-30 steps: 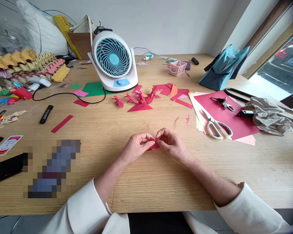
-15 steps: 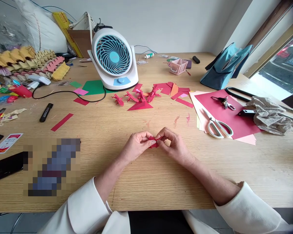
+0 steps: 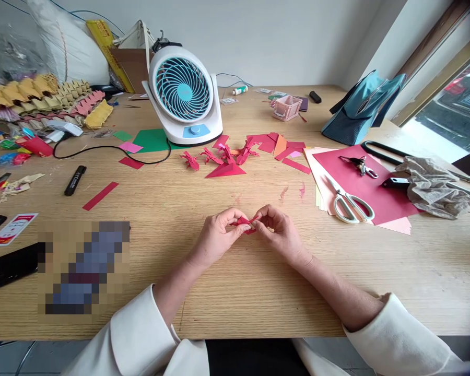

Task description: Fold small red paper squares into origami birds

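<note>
Between my two hands is a small piece of folded red paper (image 3: 243, 221), partly hidden by the fingers. My left hand (image 3: 222, 233) pinches its left side between thumb and fingertips. On the other side my right hand (image 3: 279, 233) grips a narrow red tip with thumb and forefinger. The fingertips of both hands nearly meet. Beyond them lie several folded red paper figures (image 3: 225, 154) and a red folded triangle (image 3: 226, 170).
A white fan (image 3: 196, 130) stands behind the figures. White-handled scissors (image 3: 348, 201) lie on red sheets (image 3: 360, 180) at the right, near a crumpled grey cloth (image 3: 434, 185). A black marker (image 3: 75, 180) and a red strip (image 3: 101, 196) are at the left.
The folded paper has shifted and turned slightly between my fingers, with less of it showing below them. Both hands still hold it in about the same place.
</note>
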{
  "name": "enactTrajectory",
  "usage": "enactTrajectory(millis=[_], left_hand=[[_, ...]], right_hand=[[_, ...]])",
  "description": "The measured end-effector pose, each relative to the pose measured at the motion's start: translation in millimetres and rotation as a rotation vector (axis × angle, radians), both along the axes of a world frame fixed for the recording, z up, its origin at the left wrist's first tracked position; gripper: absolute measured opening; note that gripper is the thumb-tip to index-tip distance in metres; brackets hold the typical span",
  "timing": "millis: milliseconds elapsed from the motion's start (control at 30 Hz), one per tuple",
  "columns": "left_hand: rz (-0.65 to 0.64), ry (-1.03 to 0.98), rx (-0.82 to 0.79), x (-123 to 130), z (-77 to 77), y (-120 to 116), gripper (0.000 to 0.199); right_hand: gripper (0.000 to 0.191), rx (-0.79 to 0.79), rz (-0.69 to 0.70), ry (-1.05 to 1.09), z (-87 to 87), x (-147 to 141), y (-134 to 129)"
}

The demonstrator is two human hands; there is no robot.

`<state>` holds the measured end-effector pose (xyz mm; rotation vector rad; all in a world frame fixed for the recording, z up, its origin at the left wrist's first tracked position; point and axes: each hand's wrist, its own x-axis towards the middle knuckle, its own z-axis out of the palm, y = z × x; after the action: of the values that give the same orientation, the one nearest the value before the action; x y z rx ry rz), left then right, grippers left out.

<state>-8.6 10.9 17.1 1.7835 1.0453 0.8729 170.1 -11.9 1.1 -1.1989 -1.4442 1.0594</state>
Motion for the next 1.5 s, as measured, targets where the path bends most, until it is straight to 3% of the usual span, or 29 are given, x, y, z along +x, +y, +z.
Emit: enactTrajectory(millis=[133, 300, 500, 1000, 1500], left_hand=[[0.020, 0.177, 0.277, -3.4, 2.2, 0.0, 0.009], [-0.003, 0.289, 0.508, -6.6, 2.7, 3.2, 0.005], [-0.068, 0.336, 0.666, -5.0, 0.7, 3.4, 0.007], [-0.011, 0.240, 0.572, 0.3, 1.2, -1.2, 0.009], [0.011, 0.225, 0.599, 2.7, 4.3, -3.0, 0.009]], right_hand=[[0.029, -0.093, 0.076, 0.073, -0.1, 3.0, 4.4], [0.031, -0.212, 0.225, 0.085, 16.0, 10.5, 5.2], [0.035, -0.312, 0.172, 0.025, 17.9, 11.3, 5.3], [0.027, -0.382, 0.259, 0.164, 12.4, 16.7, 9.3], [0.031, -0.380, 0.330, 0.205, 11.5, 26.3, 14.8]])
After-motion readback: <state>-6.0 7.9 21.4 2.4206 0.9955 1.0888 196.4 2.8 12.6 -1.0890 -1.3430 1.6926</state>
